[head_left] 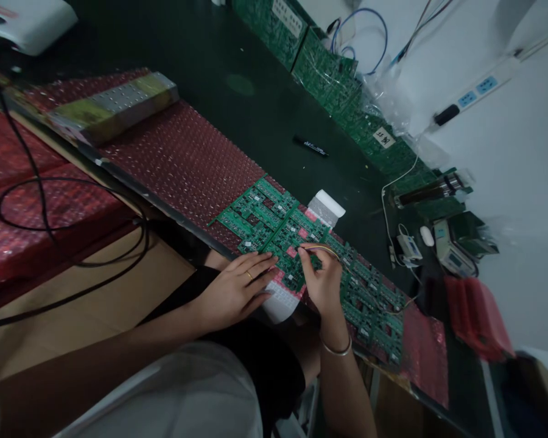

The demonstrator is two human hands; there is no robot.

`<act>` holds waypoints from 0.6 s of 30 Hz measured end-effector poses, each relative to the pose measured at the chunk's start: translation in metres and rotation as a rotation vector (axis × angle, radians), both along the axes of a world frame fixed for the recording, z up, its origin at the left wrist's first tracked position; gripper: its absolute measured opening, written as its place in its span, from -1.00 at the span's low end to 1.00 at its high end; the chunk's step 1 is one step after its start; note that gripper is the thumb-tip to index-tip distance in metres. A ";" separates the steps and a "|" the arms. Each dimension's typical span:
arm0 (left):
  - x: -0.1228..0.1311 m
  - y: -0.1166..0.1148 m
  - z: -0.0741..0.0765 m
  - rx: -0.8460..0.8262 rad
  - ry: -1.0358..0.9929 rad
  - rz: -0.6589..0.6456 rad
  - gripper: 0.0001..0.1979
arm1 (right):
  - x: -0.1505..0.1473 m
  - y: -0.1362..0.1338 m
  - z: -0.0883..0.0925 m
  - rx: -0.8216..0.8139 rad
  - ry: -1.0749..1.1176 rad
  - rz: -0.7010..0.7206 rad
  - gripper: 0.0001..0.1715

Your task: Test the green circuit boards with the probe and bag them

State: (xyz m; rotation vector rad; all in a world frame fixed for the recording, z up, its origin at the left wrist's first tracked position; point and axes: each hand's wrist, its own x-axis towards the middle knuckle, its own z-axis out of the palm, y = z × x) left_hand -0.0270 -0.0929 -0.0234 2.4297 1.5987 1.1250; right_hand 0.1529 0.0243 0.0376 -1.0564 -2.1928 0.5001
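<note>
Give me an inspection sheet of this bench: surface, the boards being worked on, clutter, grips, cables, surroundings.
surface: dark bench, partly covered by red bubble wrap.
job's things: green circuit board panels lying flat on the wrap; a white strip shows at both sides of them.
clutter: black marker; stacks of boards along the wall; small devices at the far end.
grips: left hand open, flat on the panels' near edge; right hand pinching a thin tool over the panels.
cables: black cable looped over red wrap at left; blue cable and white cable by the wall.
surroundings: white wall with a power strip.
</note>
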 end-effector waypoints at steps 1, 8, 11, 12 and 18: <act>0.000 0.000 0.000 0.000 -0.001 0.000 -0.64 | -0.003 0.002 0.001 -0.025 0.003 0.025 -0.80; -0.001 -0.001 0.000 0.012 -0.013 -0.003 -0.63 | -0.016 0.015 -0.005 -0.004 -0.015 0.124 -0.82; -0.001 -0.001 0.000 0.010 -0.005 0.004 -0.64 | -0.018 0.016 -0.005 0.020 -0.053 0.143 -0.82; -0.001 0.000 0.000 0.010 -0.008 0.003 -0.64 | -0.019 0.017 -0.005 0.024 -0.069 0.149 -0.82; -0.001 -0.001 -0.004 0.017 -0.043 -0.007 -0.64 | -0.015 0.013 -0.006 0.041 -0.119 0.144 -0.79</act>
